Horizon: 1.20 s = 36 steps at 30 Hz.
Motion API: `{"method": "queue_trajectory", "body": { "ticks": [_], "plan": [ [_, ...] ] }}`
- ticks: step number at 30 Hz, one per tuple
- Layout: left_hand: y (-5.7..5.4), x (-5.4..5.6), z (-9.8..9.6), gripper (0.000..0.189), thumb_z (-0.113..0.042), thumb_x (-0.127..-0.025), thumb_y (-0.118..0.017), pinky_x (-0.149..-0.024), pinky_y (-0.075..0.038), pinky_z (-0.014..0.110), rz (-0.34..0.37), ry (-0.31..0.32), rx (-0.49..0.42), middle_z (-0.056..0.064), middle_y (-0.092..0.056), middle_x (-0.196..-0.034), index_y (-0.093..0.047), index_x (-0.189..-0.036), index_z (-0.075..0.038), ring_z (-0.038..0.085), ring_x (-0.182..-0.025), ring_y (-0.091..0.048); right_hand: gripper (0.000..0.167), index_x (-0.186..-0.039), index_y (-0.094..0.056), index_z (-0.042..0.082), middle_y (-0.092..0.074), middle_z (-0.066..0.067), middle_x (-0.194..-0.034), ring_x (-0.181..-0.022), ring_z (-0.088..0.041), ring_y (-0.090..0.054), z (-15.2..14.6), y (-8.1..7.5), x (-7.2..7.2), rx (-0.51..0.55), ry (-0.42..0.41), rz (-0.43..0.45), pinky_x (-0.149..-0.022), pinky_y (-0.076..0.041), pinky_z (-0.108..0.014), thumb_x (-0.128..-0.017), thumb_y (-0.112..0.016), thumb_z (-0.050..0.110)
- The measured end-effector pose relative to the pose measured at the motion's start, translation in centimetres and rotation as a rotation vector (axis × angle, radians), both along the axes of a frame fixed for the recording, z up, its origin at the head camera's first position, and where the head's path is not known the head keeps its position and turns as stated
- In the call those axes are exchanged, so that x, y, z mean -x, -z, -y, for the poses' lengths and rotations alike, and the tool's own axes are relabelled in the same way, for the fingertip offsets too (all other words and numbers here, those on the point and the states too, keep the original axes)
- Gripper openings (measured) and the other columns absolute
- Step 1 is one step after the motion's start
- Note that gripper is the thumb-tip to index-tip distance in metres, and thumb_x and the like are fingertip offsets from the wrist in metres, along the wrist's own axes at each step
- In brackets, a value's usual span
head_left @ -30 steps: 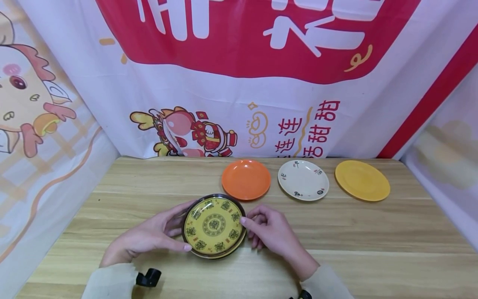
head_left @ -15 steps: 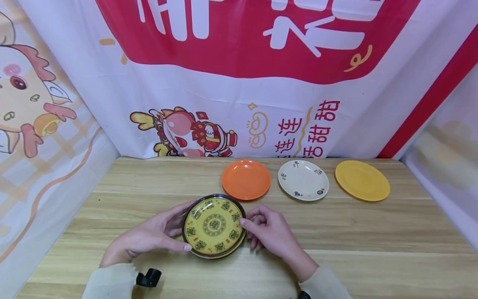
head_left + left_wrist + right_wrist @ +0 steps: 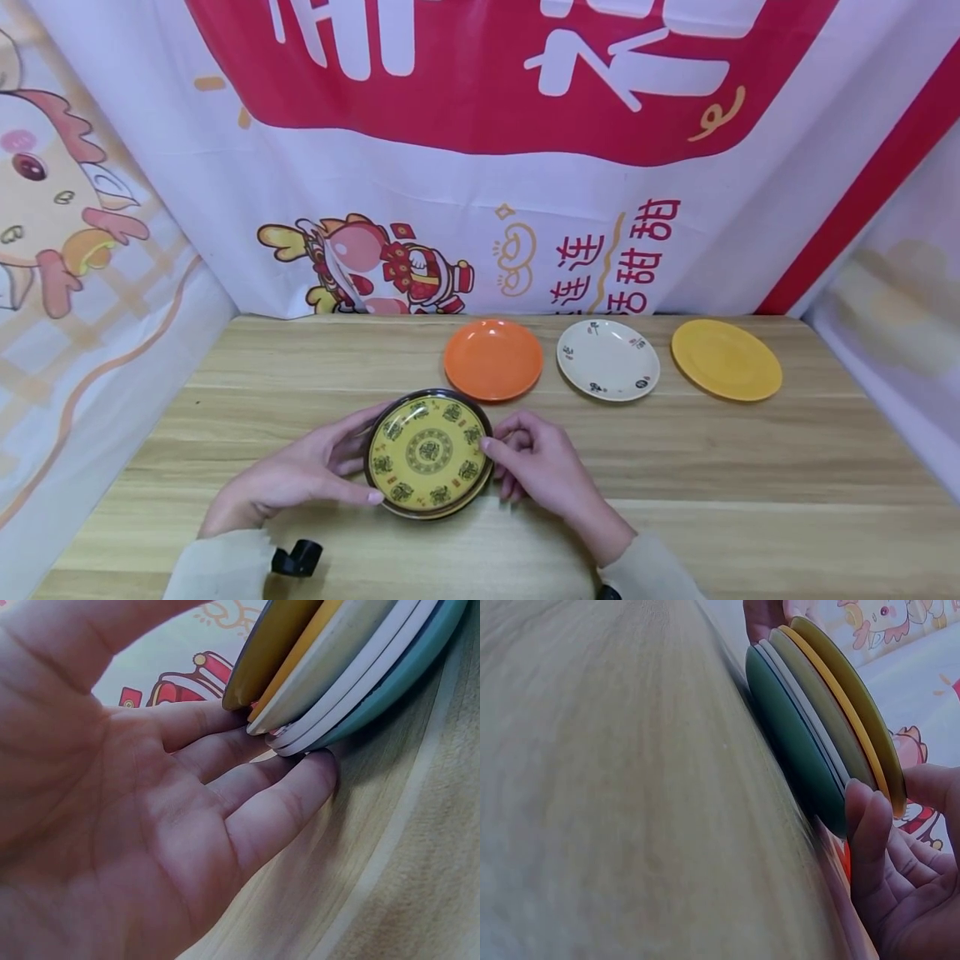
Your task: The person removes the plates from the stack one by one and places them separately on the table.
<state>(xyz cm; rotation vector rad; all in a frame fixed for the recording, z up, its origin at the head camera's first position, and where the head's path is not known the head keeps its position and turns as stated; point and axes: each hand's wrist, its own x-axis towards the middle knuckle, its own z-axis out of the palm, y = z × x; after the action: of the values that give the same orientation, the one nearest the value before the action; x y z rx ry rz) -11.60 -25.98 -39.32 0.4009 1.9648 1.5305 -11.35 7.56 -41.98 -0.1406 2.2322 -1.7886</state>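
A stack of several plates stands at the front middle of the table. On top lies a yellow patterned plate (image 3: 429,452) with a dark rim. Edge-on in the right wrist view, yellow-orange, cream and white plates show under it, with a green plate (image 3: 787,742) at the bottom. My left hand (image 3: 300,467) holds the stack's left side, thumb at the near rim and fingers round the far left; in the left wrist view its fingertips meet the plate edges. My right hand (image 3: 547,467) grips the right side, thumb on the top plate's rim, other fingers bent against the edges.
Along the back of the wooden table (image 3: 300,358) lie an orange plate (image 3: 493,360), a white plate (image 3: 608,361) with small dark motifs and a yellow plate (image 3: 726,359), side by side. Printed cloth (image 3: 420,183) hangs behind the table and at both sides.
The head view has shifted very slightly. Both hands keep their places on the stack, and the plates stay put.
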Motion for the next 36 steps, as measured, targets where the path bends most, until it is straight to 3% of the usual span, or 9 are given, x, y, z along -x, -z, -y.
{"method": "queue_trajectory", "body": {
  "ticks": [15, 24, 34, 36],
  "plan": [
    [-0.16, 0.12, -0.05, 0.112, -0.012, -0.090, -0.086, -0.127, -0.038, 0.059, -0.002, -0.003, 0.039, 0.028, -0.025, -0.176, -0.014, -0.174, -0.020, 0.051, -0.159, -0.032, 0.033, -0.113, -0.068, 0.006, -0.072, -0.010, -0.078, -0.056, -0.017, -0.067, -0.14, 0.31, 0.29, 0.005, -0.003, -0.002, -0.049, -0.060, -0.031, -0.097, -0.080, 0.033],
    [-0.17, 0.10, -0.09, 0.110, -0.010, -0.091, -0.085, -0.126, -0.041, 0.058, 0.009, 0.003, 0.017, 0.030, -0.027, -0.174, -0.014, -0.174, -0.019, 0.052, -0.158, -0.035, 0.032, -0.113, -0.068, 0.006, -0.073, -0.011, -0.078, -0.055, -0.017, -0.067, -0.18, 0.33, 0.24, 0.006, -0.003, -0.005, -0.049, -0.060, -0.031, -0.098, -0.079, 0.032],
    [-0.12, 0.21, -0.08, 0.111, -0.011, -0.091, -0.085, -0.126, -0.040, 0.060, 0.003, 0.005, 0.028, 0.030, -0.024, -0.175, -0.014, -0.174, -0.020, 0.053, -0.159, -0.032, 0.042, -0.113, -0.066, 0.006, -0.073, -0.008, -0.076, -0.054, -0.017, -0.067, 0.11, 0.36, 0.20, -0.004, 0.014, 0.022, -0.049, -0.061, -0.034, -0.092, -0.086, 0.037],
    [-0.12, 0.22, -0.07, 0.110, -0.011, -0.091, -0.085, -0.126, -0.042, 0.055, 0.011, -0.001, 0.031, 0.028, -0.025, -0.175, -0.014, -0.174, -0.020, 0.052, -0.159, -0.032, 0.041, -0.114, -0.065, 0.006, -0.073, -0.008, -0.076, -0.055, -0.017, -0.068, 0.20, 0.37, 0.26, -0.005, 0.014, 0.021, -0.049, -0.061, -0.034, -0.092, -0.086, 0.035]
  ]
}}
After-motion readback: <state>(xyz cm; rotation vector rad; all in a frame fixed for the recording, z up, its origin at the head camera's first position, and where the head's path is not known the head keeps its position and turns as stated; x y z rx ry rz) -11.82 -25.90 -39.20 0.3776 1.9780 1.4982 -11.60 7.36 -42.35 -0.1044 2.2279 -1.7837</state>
